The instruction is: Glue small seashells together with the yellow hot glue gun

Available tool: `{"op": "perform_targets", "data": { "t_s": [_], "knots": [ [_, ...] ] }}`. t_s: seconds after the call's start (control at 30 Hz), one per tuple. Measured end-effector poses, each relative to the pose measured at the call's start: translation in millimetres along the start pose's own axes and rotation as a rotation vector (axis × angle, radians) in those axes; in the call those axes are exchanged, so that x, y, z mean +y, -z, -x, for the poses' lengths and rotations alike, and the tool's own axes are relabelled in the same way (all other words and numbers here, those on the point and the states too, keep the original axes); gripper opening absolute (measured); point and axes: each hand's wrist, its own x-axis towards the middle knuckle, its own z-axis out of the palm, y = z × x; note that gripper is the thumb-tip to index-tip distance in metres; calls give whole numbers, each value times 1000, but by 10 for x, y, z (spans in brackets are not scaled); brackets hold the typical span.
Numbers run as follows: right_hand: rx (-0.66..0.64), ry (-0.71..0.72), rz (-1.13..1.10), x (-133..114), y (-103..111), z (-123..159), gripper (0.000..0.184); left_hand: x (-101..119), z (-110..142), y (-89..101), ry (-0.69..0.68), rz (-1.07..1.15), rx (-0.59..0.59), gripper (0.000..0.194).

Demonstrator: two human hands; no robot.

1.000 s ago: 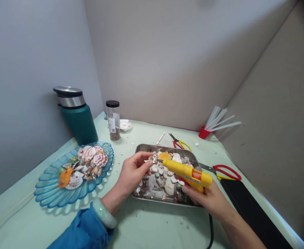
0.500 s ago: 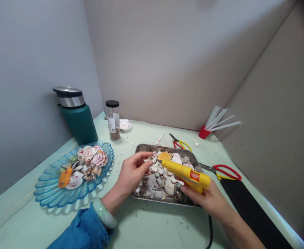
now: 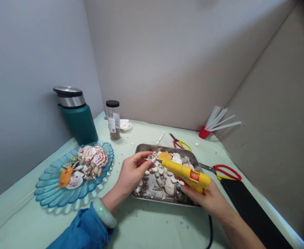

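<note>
My left fingers [image 3: 143, 154] pinch a small shell piece [image 3: 150, 157], turned slightly since a moment ago; gluing looks ongoing. Right fingers [image 3: 193, 192] wrap the yellow glue gun [image 3: 176, 168], nozzle [image 3: 159, 160] by my left fingertips.

Looks like a little craft corner to me, like a hobby workspace, tho can't tell if it's in a home or a studio. Plain grey walls [image 3: 162, 62] meet behind a table [image 3: 141, 224] with a pale green top. Giveaways: yellow glue gun [image 3: 179, 168] mid-frame over a metal tray [image 3: 143, 148] full of shells [image 3: 169, 186], more shells on the blue dish [image 3: 49, 186] at lower left, red-handled scissors [image 3: 227, 171] at right, and translucent sticks [image 3: 216, 119] in a red cup [image 3: 204, 132] just above.
</note>
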Motion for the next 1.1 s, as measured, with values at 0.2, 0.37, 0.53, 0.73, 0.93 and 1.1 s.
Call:
{"op": "perform_targets", "data": {
  "t_s": [0.2, 0.37, 0.53, 0.73, 0.93, 1.1],
  "knots": [
    [29, 30, -23, 2, -2, -10, 30, 11, 6, 4, 0, 0, -14, 31],
    [14, 9, -18, -1, -7, -3, 31, 19, 12, 13, -14, -43, -37, 31],
    [16, 3, -27, -9, -6, 2, 32, 21, 11, 8, -10, -49, -23, 32],
    [-6, 6, -1, -34, -3, 3, 31, 28, 20, -4, -4, -60, -30, 32],
    [6, 31, 1, -38, -3, -8, 31, 20, 11, -3, -16, -76, -9, 33],
    [-26, 0, 40, -23, -10, -7, 33, 14, 8, 3, -31, -98, -12, 31]
  ]
}}
